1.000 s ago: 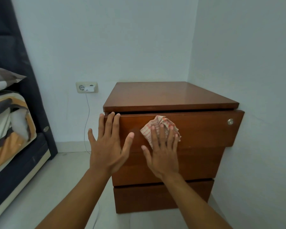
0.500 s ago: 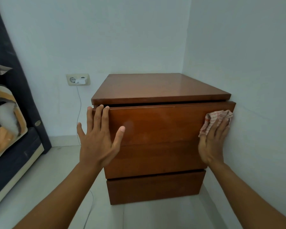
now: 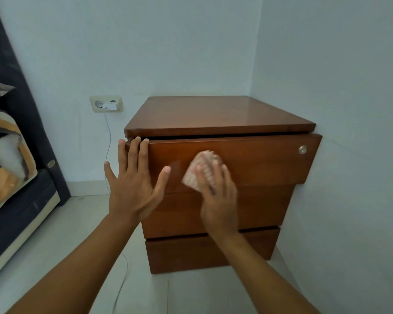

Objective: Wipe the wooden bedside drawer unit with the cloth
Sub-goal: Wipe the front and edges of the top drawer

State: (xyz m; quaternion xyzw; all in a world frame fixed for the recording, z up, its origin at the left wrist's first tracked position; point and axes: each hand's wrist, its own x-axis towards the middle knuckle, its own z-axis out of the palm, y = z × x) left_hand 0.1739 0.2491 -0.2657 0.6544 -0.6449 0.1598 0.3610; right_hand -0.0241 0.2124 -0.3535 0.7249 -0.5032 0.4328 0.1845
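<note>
The left hand (image 3: 134, 189) lay flat, fingers spread, on the left end of the top drawer (image 3: 259, 159). Just beside it, the right hand (image 3: 218, 200), blurred, pressed the crumpled cloth (image 3: 197, 171) against that drawer front with extended fingers. The drawer stood slightly out from the wooden drawer unit (image 3: 213, 114), its inside hidden. Beyond, a wall socket (image 3: 106, 104) held a white plug.

Dim soft light, motion-blurred right hand (image 3: 218, 200)

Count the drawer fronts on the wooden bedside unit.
3, stacked. Top drawer front, where the right hand presses the cloth; middle drawer front below it; bottom drawer front nearest the floor. None looks hidden.
</note>
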